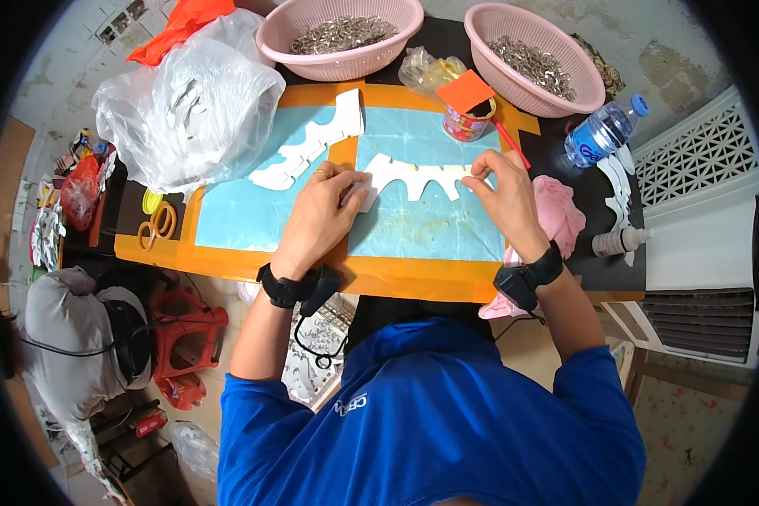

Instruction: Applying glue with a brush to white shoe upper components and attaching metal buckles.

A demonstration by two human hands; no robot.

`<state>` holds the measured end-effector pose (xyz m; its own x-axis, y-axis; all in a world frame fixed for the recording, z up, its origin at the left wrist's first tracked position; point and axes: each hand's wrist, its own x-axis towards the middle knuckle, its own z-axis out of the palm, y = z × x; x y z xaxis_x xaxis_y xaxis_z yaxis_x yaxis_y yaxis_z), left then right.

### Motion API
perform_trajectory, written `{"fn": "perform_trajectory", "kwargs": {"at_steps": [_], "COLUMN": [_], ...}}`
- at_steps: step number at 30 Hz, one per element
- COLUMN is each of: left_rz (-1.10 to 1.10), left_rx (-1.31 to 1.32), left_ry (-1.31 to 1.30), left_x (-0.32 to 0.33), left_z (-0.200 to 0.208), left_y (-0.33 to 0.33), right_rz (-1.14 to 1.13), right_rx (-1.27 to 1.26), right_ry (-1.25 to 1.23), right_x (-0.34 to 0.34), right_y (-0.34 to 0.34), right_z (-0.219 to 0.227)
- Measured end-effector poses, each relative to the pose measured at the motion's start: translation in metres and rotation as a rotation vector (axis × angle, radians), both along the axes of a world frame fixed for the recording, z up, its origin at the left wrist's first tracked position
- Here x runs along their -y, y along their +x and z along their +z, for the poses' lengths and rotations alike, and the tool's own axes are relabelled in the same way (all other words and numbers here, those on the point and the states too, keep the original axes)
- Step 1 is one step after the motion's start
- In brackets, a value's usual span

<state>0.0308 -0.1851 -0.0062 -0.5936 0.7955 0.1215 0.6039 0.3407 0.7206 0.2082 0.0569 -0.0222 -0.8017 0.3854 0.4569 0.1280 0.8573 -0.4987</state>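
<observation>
Viewing from above, I am seeing orange tape (413, 274) running along the near edge of the table, with the person's forearms crossing it. The blue mat (426, 228) is stretching between that tape and the scalloped white piece (415, 179), which is lying on its right-hand half. A second white stack (312, 143) is resting farther left, just beside the clear plastic bag (257, 126).

At the far side, I am observing two containers: the left pink basket (337, 65) is holding a heap of metal parts (343, 34), and the right pink basket (481, 42) is holding similar parts (535, 67). The small can (465, 126) is standing nearer, an orange card (465, 89) covering part of its mouth. The bottle (599, 137) is leaning at the right.

I am reading the left hand (320, 207) as bending its fingers over the piece's left end, gripping it. The right hand (512, 196) is pinching narrowly, thumb against forefinger, at the right end. Both wrists are wearing black devices (523, 282).
</observation>
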Motion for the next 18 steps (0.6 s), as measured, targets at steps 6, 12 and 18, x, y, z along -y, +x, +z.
{"fn": "perform_trajectory", "kwargs": {"at_steps": [6, 12, 18], "left_rz": [-0.052, -0.057, 0.042], "left_rx": [-0.232, -0.151, 0.064], "left_ry": [-0.024, -0.135, -0.025], "left_x": [-0.011, -0.017, -0.018], "left_z": [-0.001, 0.005, 0.034], "left_y": [-0.010, -0.022, -0.018], "right_rz": [-0.032, -0.085, -0.165], "right_rx": [0.005, -0.191, -0.032], "right_ry": [-0.294, -0.387, 0.070], "right_x": [-0.005, -0.044, -0.165], "right_y": [0.005, 0.002, -0.029], "right_z": [0.009, 0.047, 0.085]}}
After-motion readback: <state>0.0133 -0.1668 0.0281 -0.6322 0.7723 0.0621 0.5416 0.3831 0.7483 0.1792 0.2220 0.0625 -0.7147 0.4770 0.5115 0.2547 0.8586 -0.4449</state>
